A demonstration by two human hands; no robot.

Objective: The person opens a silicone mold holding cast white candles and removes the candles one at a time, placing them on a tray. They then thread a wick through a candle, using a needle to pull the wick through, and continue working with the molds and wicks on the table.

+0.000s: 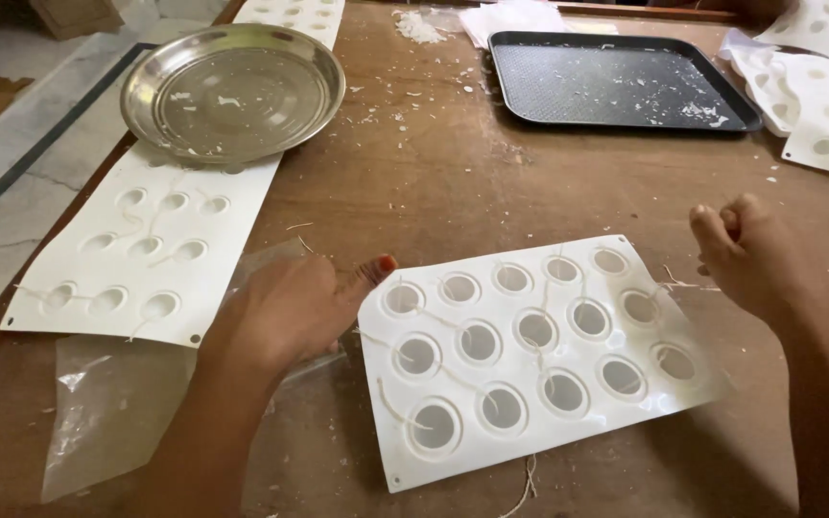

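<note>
Near the front of the brown surface (434, 182) lies a white mould (539, 350) with rows of round cups, and each cup has white stuff in it with a thin string poking out. It lies flat, a bit turned, right between the two hands, so both can get at it. The left hand (290, 309) rests at the mould's left edge, fingers curled under and the thumb with its orange nail pressed at the corner, as if to keep the mould from sliding; I cannot tell if it grips the edge. The right hand (746, 251) is just past the mould's right side, up off the surface, fingers pinched together in a loose fist, maybe on a string, but that is too small to see. Under the left hand is a clear plastic bag (112, 408). Farther left is a second mould (141, 254), also with strings, and a shiny steel plate (232, 91) sits on its far end. At the back is a black tray (616, 82) with white crumbs on it, and more moulds (822, 105) are stacked at the right.
</note>
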